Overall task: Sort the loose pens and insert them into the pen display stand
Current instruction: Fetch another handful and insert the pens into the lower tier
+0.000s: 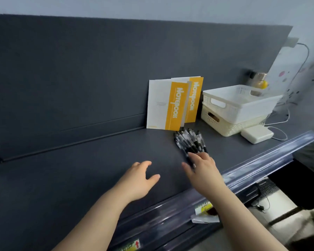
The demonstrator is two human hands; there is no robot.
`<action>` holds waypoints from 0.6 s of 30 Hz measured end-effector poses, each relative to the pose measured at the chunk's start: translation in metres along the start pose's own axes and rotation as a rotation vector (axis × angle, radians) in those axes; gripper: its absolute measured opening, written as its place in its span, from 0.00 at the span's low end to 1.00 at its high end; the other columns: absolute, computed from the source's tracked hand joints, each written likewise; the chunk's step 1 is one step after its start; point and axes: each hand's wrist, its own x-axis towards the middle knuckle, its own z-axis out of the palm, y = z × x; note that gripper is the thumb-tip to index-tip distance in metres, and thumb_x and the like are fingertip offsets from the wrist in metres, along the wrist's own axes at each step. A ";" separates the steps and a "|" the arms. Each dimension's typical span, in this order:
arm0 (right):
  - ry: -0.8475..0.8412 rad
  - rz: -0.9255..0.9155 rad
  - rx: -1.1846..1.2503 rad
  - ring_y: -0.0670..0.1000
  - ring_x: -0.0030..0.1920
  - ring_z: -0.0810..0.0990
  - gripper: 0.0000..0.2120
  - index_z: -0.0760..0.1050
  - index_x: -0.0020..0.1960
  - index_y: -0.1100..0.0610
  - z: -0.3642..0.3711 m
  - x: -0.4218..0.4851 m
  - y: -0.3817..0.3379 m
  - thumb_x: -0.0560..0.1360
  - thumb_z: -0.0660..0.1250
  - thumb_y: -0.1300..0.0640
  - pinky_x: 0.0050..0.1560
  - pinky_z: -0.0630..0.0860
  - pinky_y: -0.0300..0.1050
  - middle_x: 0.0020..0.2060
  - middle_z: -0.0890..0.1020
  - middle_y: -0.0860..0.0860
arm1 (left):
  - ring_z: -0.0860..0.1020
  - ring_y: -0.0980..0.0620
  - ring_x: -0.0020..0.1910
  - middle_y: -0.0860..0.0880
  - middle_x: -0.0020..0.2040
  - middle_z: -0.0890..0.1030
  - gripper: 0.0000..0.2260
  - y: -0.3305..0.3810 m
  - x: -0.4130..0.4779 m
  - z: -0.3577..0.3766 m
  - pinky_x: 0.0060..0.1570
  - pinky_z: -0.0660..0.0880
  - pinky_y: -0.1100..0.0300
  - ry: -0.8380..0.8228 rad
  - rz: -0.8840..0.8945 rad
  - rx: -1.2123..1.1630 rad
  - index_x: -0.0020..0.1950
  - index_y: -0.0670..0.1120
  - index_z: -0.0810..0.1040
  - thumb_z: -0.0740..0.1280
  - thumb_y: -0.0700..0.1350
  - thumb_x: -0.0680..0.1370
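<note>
Pens (189, 142), black with clear barrels, lie bundled on the dark grey felt bench (80, 169), just in front of two yellow-and-white notebooks (170, 105) leaning on the matching back panel (80, 69). Right hand (203, 169): fingers extended onto the bundle's near ends, not clenched. Left hand (141, 178): released, spread over bare felt. Two stacked baskets (239, 105) and a white adapter (257, 134) stand to the right, under a pale wall (152, 6)
</note>
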 end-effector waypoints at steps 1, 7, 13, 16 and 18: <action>-0.004 0.010 0.014 0.57 0.67 0.65 0.25 0.64 0.72 0.55 -0.007 0.013 0.013 0.78 0.58 0.45 0.66 0.64 0.48 0.65 0.68 0.54 | 0.71 0.52 0.63 0.51 0.67 0.68 0.26 0.013 0.011 0.006 0.62 0.69 0.57 -0.002 -0.027 -0.035 0.74 0.52 0.62 0.61 0.58 0.78; -0.042 0.066 0.075 0.60 0.66 0.65 0.21 0.70 0.62 0.66 -0.034 0.093 0.064 0.80 0.57 0.49 0.62 0.65 0.50 0.59 0.74 0.62 | 0.71 0.50 0.64 0.48 0.68 0.70 0.26 0.076 0.076 0.040 0.65 0.70 0.50 -0.031 -0.212 -0.499 0.75 0.47 0.61 0.63 0.51 0.79; -0.163 0.113 0.139 0.60 0.54 0.72 0.18 0.70 0.47 0.62 -0.025 0.146 0.069 0.77 0.60 0.45 0.44 0.67 0.45 0.54 0.73 0.62 | 0.73 0.53 0.52 0.51 0.55 0.74 0.08 0.118 0.123 0.056 0.61 0.69 0.56 0.090 -0.323 -0.700 0.57 0.50 0.71 0.62 0.43 0.79; -0.192 0.066 0.132 0.61 0.54 0.73 0.17 0.71 0.52 0.62 -0.017 0.153 0.063 0.76 0.62 0.47 0.46 0.69 0.45 0.56 0.70 0.61 | 0.73 0.52 0.55 0.50 0.64 0.72 0.17 0.124 0.135 0.061 0.54 0.69 0.58 0.148 -0.349 -0.664 0.66 0.49 0.69 0.63 0.42 0.77; -0.219 0.016 0.112 0.61 0.54 0.73 0.14 0.71 0.53 0.62 -0.013 0.153 0.062 0.76 0.61 0.51 0.46 0.69 0.46 0.55 0.70 0.60 | 0.76 0.49 0.54 0.49 0.61 0.75 0.17 0.126 0.139 0.064 0.56 0.74 0.53 0.193 -0.355 -0.597 0.61 0.51 0.72 0.66 0.45 0.72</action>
